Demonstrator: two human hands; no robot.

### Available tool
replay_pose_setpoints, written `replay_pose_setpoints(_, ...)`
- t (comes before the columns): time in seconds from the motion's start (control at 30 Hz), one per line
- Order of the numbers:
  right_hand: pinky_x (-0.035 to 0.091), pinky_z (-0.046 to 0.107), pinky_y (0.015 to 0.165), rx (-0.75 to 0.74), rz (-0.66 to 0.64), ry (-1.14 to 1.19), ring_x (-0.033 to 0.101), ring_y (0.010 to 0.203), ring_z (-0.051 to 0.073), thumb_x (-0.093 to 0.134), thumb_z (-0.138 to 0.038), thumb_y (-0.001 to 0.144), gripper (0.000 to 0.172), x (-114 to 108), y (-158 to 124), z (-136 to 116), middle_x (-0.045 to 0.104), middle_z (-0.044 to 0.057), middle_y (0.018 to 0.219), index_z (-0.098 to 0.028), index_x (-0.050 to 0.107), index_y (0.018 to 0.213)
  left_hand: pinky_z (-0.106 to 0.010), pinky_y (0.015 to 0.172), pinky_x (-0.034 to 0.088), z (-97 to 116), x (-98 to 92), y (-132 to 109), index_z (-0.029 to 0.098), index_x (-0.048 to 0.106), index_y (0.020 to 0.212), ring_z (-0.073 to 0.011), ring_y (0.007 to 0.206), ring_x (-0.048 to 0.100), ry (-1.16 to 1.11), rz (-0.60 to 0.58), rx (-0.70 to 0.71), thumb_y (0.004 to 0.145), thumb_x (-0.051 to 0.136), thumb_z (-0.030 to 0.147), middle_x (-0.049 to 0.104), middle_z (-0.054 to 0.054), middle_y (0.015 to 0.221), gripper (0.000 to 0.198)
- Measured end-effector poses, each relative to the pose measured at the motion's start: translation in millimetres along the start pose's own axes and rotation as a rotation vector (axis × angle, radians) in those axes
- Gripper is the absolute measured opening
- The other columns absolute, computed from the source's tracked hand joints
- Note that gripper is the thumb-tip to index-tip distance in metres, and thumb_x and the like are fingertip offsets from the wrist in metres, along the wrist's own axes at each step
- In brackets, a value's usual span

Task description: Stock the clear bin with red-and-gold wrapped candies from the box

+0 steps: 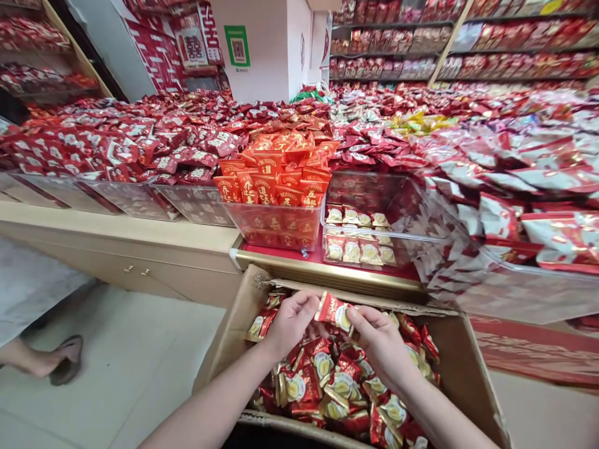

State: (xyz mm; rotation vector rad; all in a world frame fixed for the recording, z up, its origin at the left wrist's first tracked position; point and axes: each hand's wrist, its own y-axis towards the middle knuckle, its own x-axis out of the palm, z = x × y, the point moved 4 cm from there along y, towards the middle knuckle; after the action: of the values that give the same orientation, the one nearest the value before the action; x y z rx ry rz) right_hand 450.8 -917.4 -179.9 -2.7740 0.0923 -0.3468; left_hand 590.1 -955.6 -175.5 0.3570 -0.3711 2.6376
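My left hand [291,321] and my right hand [378,340] hover over an open cardboard box [227,349] filled with several small red snack packets [322,386]. Both hands pinch one red packet with a yellow picture [333,310] between their fingertips, the left at its left end and the right at its right end. Just beyond the box stands a clear plastic bin [412,206] on the counter, holding a low layer of the same packets [358,249].
A clear bin heaped with orange-red packets [276,181] stands left of the low-filled bin. More bins of red sweets [140,149] cover the counter. Shelves [421,43] line the back wall. Another person's foot in a slipper [65,362] rests on the tiled floor at left.
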Motion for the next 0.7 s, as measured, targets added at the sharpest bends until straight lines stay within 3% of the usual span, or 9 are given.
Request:
replay_pose_setpoints(0.13,0.043,0.026,0.057,0.039,0.017,0.14,0.053,0.059,0.012,0.067,-0.038,0.067,0.02,-0.3,0.1,0.9,0.058,-0.002,0.064,-0.02,0.058,0.072,-0.019,0.05,0.045,4.0,1.0,-1.0,0.018,0.047,0.103,-0.0102,0.059,0.061,-0.07,-0.004,0.048,0.066,0.069,0.03,0.066,-0.002,0.082,0.045)
replay_pose_setpoints(0.3,0.036,0.021,0.05,0.009,-0.055,-0.106,0.044,0.049,0.007,0.067,-0.038,0.066,0.025,2.3,-2.1,-4.8,0.053,-0.005,0.054,-0.017,0.053,0.064,-0.019,0.048,0.043,3.3,-3.9,1.2,0.018,0.043,0.107,-0.0066,0.049,0.052,0.04,0.103,0.088,0.073,0.061,0.027,0.061,0.004,0.064,0.041)
replay_pose_setpoints(0.47,0.042,0.027,0.069,-0.137,-0.159,-0.184,0.053,0.075,0.013,0.061,-0.035,0.073,0.034,7.5,-0.1,-3.3,0.059,0.001,0.082,-0.022,0.048,0.102,-0.02,0.057,0.041,-2.3,-3.6,0.3,0.018,0.048,0.103,-0.0078,0.06,0.053,0.222,0.012,0.099,0.076,0.058,0.025,0.062,0.002,0.071,0.029)
replay_pose_setpoints(0.57,0.041,0.024,0.058,-0.133,-0.18,-0.366,0.049,0.063,0.011,0.057,-0.037,0.075,0.021,8.2,-4.1,-4.5,0.054,-0.001,0.07,-0.019,0.052,0.086,-0.02,0.057,0.041,-0.9,-4.4,-0.9,0.019,0.048,0.103,-0.0081,0.059,0.054,0.185,-0.021,0.125,0.077,0.057,0.03,0.061,0.002,0.072,0.03)
replay_pose_setpoints(0.63,0.039,0.024,0.054,-0.191,-0.142,-0.559,0.046,0.058,0.011,0.055,-0.036,0.077,0.017,8.7,-14.7,-24.1,0.052,-0.002,0.063,-0.019,0.051,0.077,-0.02,0.055,0.042,3.7,-6.7,-1.9,0.02,0.048,0.105,-0.0082,0.059,0.055,0.135,-0.013,0.17,0.079,0.053,0.034,0.063,0.001,0.076,0.03)
replay_pose_setpoints(0.7,0.042,0.026,0.059,-0.367,-0.088,-0.752,0.05,0.064,0.012,0.053,-0.031,0.078,0.012,13.3,-30.1,-67.3,0.056,0.0,0.068,-0.019,0.053,0.078,-0.021,0.056,0.043,8.1,-9.7,-2.6,0.021,0.048,0.104,-0.0092,0.061,0.058,0.096,0.011,0.204,0.082,0.048,0.037,0.064,0.0,0.079,0.027)
